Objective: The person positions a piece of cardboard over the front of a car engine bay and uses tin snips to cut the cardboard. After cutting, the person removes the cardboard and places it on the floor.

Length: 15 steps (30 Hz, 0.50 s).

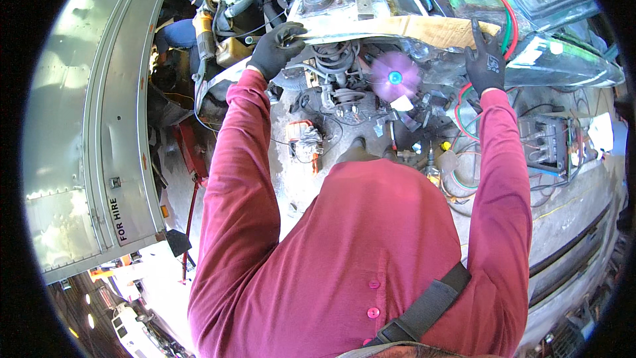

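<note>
The tan strip (397, 28) is in front of me, stretched along the edge of the car body (563, 63), above the suspension spring (333, 59). My gloved left hand (275, 50) has its fingers curled at the narrow end, and I believe the thumb and the fingertips are closed on it. My right hand (485, 59) lies at the broad end, with one finger stretched over the surface; whether the thumb presses from below, I cannot tell. Just beside it hangs a red hose (512, 18).

I judge the strip to be light and thin, rather bendable along its length but stiffer across its width. If I bend it too sharply, it could crease or crack; its material I cannot say surely. The gloves should give enough friction. The best hold is near both ends, flat between thumb and fingers, because the long middle may sag or twist
</note>
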Motion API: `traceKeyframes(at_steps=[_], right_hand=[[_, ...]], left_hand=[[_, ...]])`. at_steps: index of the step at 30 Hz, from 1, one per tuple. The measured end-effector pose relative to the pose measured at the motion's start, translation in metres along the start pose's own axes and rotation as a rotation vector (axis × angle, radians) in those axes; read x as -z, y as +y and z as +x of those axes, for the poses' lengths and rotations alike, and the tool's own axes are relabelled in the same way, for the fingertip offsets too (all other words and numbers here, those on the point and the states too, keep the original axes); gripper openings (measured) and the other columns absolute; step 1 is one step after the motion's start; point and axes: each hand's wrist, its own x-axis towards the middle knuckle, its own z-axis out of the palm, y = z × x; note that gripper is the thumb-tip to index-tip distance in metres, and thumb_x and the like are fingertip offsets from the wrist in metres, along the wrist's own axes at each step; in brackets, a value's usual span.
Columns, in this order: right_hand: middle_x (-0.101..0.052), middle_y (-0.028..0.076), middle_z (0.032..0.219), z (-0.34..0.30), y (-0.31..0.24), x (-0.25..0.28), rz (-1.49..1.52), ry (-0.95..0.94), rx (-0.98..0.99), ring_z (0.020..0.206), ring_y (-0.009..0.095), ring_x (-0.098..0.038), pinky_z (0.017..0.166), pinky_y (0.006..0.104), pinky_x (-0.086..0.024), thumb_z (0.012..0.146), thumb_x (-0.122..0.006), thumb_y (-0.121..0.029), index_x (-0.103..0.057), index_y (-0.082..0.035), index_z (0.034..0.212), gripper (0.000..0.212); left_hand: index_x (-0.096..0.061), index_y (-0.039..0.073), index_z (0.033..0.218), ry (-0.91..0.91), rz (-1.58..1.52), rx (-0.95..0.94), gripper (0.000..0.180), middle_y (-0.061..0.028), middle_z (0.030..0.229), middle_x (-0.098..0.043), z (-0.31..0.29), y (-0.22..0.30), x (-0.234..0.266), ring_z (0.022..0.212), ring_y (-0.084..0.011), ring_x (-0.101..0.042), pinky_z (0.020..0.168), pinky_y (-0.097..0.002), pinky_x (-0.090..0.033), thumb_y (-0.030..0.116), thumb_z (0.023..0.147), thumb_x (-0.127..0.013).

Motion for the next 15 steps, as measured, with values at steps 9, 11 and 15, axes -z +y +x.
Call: traceKeyframes(at_steps=[9, 11, 15], right_hand=[[-0.060, 0.021, 0.133, -0.001, 0.002, 0.002, 0.055, 0.018, 0.032, 0.119, 0.041, -0.062, 0.101, 0.0504, -0.051, 0.095, -0.067, -0.021, -0.031, -0.035, 0.163, 0.079], [-0.061, 0.021, 0.131, -0.001, 0.002, 0.002, 0.030, 0.031, 0.036, 0.120, 0.041, -0.061, 0.102, 0.0506, -0.050, 0.094, -0.068, -0.021, -0.033, -0.034, 0.163, 0.078], [-0.062, 0.021, 0.131, -0.001, 0.004, 0.001, 0.072, 0.047, 0.044, 0.126, 0.042, -0.058, 0.106, 0.0510, -0.048, 0.095, -0.068, -0.022, -0.035, -0.034, 0.162, 0.076]], left_hand=[[-0.071, 0.004, 0.121, 0.059, -0.076, 0.026, 0.033, -0.0039, 0.118, -0.072, -0.005, -0.001, -0.006, 0.095, -0.0101, -0.064, 0.085, -0.0266, -0.053, 0.021, 0.093, -0.079], [-0.073, 0.004, 0.116, 0.100, -0.060, 0.051, 0.030, -0.0057, 0.118, -0.073, -0.008, -0.002, -0.008, 0.099, -0.0130, -0.066, 0.088, -0.0284, -0.053, 0.020, 0.092, -0.079], [-0.076, 0.002, 0.105, 0.180, -0.059, 0.096, 0.025, -0.0094, 0.117, -0.075, -0.012, -0.006, -0.013, 0.105, -0.0186, -0.070, 0.093, -0.0318, -0.054, 0.019, 0.088, -0.081]])
